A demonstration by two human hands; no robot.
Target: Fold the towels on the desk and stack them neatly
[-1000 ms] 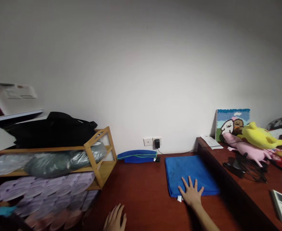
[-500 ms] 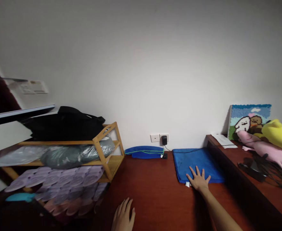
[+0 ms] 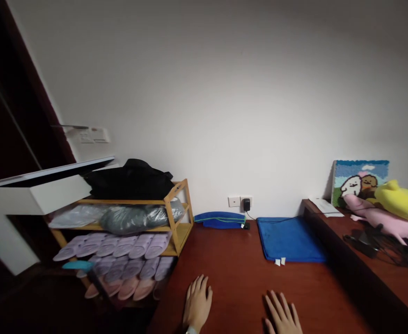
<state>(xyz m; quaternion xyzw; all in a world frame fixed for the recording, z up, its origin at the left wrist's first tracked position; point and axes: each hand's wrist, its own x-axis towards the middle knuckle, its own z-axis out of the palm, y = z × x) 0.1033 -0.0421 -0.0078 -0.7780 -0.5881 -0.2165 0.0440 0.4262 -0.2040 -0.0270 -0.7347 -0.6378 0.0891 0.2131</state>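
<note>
My left hand (image 3: 197, 304) rests palm down on the reddish-brown tabletop (image 3: 235, 269), its fingers stretched out and holding nothing. Near the bottom edge, my right hand (image 3: 283, 315) is also over the tabletop with its fingers spread and nothing in it; part of it is cut off by the frame. Beyond the right hand lies a folded blue towel (image 3: 290, 239), flat, with two white tags at its front edge. A second folded blue cloth with green edging (image 3: 220, 220) lies against the wall.
At left stands a wooden rack (image 3: 176, 227) with slippers (image 3: 120, 246), plastic-wrapped bundles and a black bag (image 3: 130, 181). A plugged adapter (image 3: 246, 204) trails a cable over the towel. The raised surface at right holds plush toys (image 3: 381, 220), black cables and a dog picture (image 3: 360, 181).
My right hand has left the blue towel and moved back toward me onto the tabletop. The view has turned slightly left, showing more of the rack and the dark doorway.
</note>
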